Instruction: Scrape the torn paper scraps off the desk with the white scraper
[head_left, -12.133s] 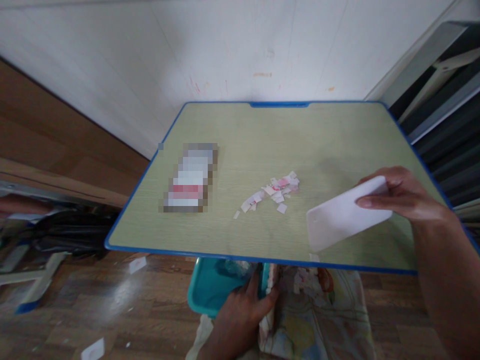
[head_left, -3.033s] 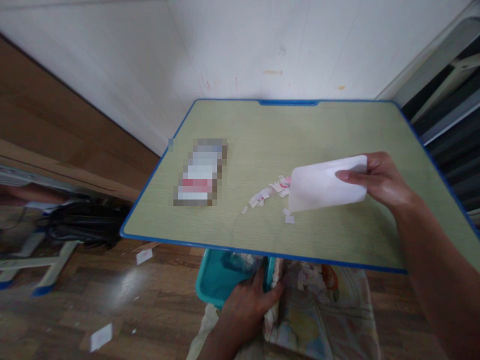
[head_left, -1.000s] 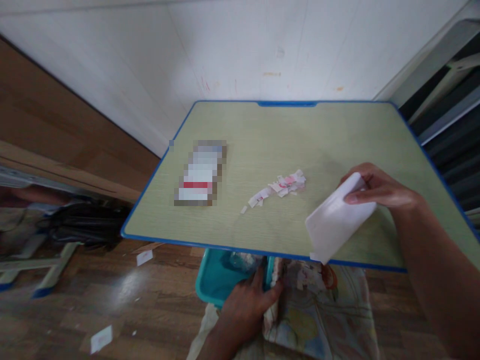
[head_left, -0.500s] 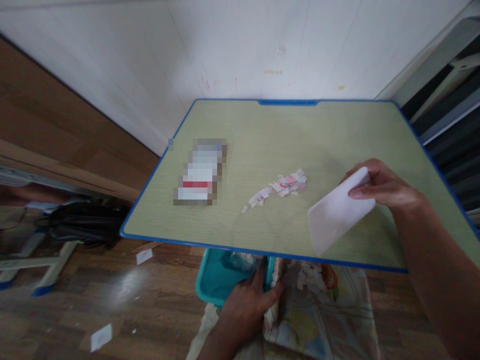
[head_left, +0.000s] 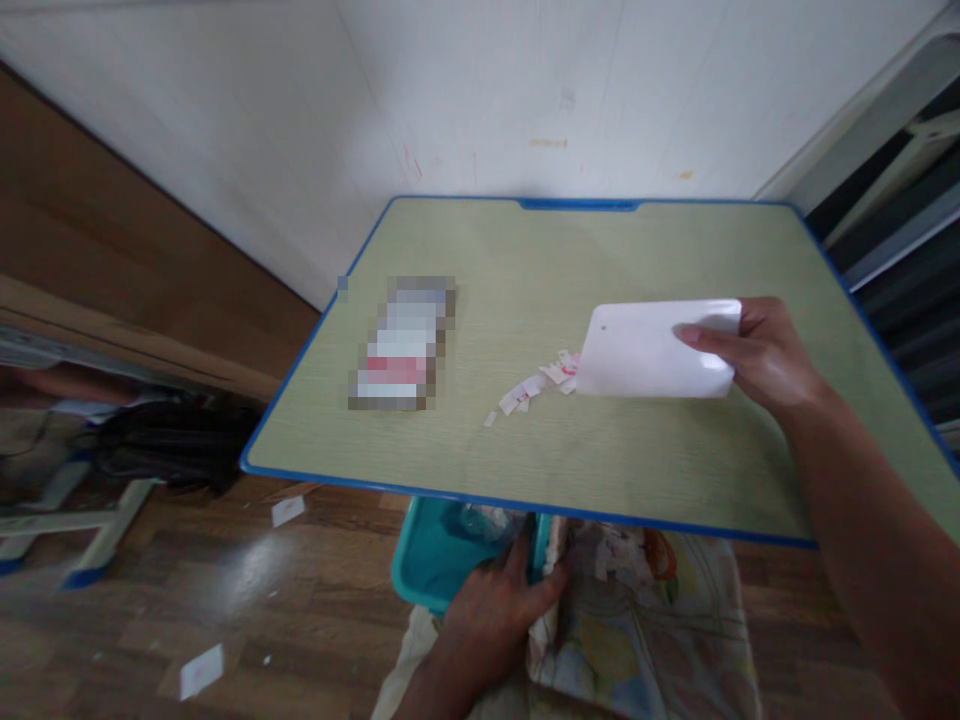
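The white plate is at 3 o'clock of the worktop centre, long axis running 9 to 3 o'clock, broad face toward the viewer. Its left end overlaps the paper scraps in view (contact with the worktop cannot be confirmed). The right hand is clamped on the plate's 3 o'clock end: thumb flat across the near face, fingers hidden behind. This end grip probably serves to leave the far end and lower edge unobstructed. The right forearm enters from 5 o'clock, wrist nearly straight.

The left hand is beyond the near edge at 6 o'clock, palm down, forefinger and thumb astride the teal basin rim and the border of the patterned cloth. It presumably steadies both; whether the fingers squeeze cannot be told.

A pixelated rectangular object lies at 9 o'clock, well apart from both hands.
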